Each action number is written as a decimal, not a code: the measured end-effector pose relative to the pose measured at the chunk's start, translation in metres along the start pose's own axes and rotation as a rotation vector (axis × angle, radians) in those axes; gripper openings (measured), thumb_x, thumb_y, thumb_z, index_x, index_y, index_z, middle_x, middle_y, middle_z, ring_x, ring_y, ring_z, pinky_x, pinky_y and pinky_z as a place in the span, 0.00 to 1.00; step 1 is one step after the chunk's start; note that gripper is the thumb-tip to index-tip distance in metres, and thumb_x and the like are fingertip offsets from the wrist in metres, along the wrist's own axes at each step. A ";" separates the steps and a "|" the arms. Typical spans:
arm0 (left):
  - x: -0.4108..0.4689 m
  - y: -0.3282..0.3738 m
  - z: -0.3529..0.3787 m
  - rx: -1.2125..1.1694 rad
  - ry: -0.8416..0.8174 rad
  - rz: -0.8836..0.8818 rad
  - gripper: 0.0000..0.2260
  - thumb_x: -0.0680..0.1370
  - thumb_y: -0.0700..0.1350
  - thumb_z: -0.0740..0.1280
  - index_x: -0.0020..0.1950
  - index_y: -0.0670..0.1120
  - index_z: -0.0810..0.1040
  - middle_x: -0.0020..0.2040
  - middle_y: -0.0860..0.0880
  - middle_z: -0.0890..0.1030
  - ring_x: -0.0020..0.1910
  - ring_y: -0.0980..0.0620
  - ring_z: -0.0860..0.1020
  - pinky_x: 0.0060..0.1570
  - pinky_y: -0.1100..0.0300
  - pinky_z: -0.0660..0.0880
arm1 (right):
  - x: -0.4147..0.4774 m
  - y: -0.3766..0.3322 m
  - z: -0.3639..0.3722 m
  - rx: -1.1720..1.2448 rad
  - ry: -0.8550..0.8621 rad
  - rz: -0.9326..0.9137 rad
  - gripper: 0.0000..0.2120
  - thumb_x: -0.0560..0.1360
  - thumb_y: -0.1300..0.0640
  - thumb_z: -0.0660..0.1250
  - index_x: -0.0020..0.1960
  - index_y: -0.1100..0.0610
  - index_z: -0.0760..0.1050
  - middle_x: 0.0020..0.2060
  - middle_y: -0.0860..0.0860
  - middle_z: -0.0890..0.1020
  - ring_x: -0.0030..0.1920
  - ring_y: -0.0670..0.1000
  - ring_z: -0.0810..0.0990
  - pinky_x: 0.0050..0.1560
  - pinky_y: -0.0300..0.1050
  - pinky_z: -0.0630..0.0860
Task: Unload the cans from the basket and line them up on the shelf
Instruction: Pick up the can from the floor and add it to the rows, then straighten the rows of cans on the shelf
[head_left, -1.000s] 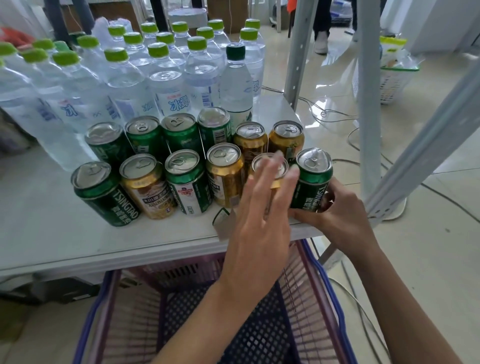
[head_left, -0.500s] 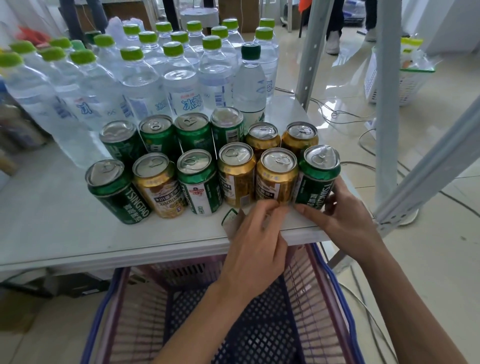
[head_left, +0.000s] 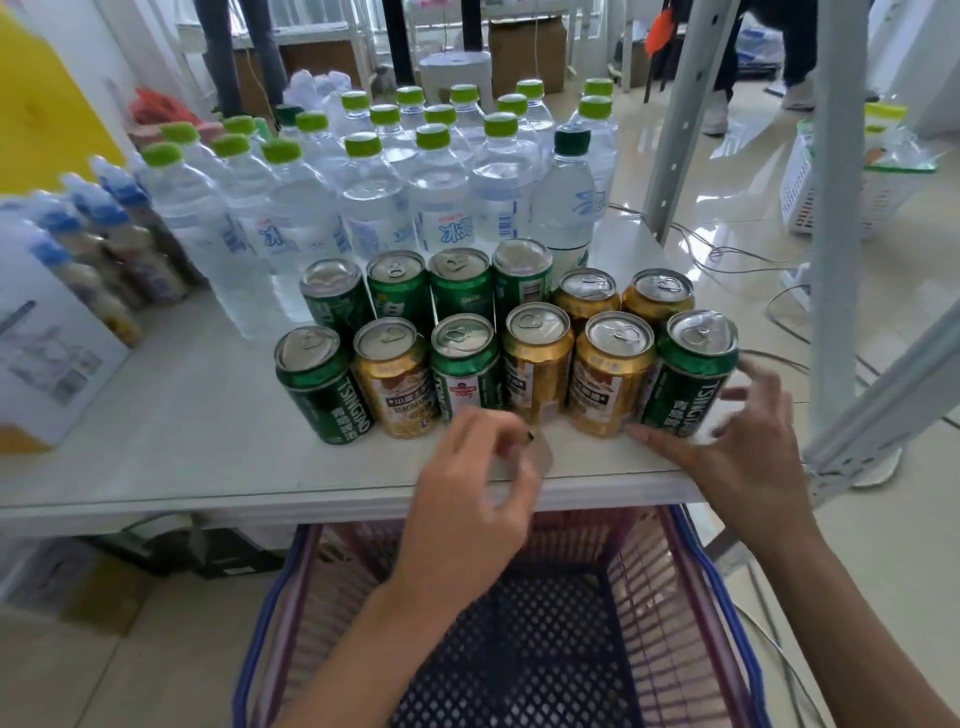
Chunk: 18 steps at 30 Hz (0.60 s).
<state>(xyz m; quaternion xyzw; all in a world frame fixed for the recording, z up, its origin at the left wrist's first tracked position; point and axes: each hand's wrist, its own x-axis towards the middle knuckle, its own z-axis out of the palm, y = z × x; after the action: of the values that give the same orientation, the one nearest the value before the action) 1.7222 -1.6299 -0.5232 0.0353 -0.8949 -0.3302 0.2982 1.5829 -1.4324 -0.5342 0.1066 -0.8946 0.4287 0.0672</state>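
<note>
- 12 green and gold aluminium drink cans (head_left: 537, 358) stand upright in 2 rows of 6 near the front edge of the pale shelf board (head_left: 171, 441).
- The mesh-floored plastic basket with blue and pink rim (head_left: 696, 561) sits below the shelf edge; no cans show in its visible part.
- The left hand (head_left: 475, 499) hovers at the shelf edge, fingers loosely curled, holding nothing.
- The right hand (head_left: 748, 447) has fingers spread beside the rightmost green can (head_left: 688, 376); contact is unclear.
- Clear plastic water bottles with green caps (head_left: 374, 202) stand behind the cans.
</note>
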 end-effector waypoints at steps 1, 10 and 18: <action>-0.002 -0.010 -0.015 -0.001 0.013 -0.035 0.06 0.77 0.39 0.70 0.52 0.47 0.78 0.46 0.55 0.78 0.44 0.58 0.77 0.44 0.66 0.76 | -0.006 -0.005 0.002 0.000 0.073 0.032 0.51 0.57 0.35 0.80 0.71 0.57 0.65 0.59 0.52 0.70 0.49 0.50 0.74 0.44 0.43 0.71; 0.000 -0.069 -0.068 0.002 -0.236 -0.141 0.04 0.79 0.46 0.70 0.52 0.51 0.82 0.48 0.58 0.82 0.47 0.58 0.80 0.46 0.66 0.74 | -0.063 -0.067 0.049 0.056 -0.173 -0.354 0.05 0.76 0.52 0.73 0.46 0.50 0.77 0.35 0.39 0.79 0.41 0.39 0.79 0.36 0.24 0.71; -0.008 -0.082 -0.125 0.233 0.342 -0.496 0.22 0.69 0.59 0.76 0.42 0.45 0.69 0.37 0.47 0.72 0.34 0.50 0.70 0.36 0.59 0.69 | -0.031 -0.075 -0.010 0.045 0.423 -0.258 0.21 0.70 0.47 0.78 0.54 0.59 0.76 0.47 0.55 0.79 0.45 0.55 0.77 0.47 0.42 0.73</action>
<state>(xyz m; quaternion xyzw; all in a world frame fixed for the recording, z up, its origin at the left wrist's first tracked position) 1.7874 -1.7633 -0.5016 0.3413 -0.8275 -0.2775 0.3488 1.6317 -1.4662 -0.4783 0.1292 -0.8299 0.4493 0.3046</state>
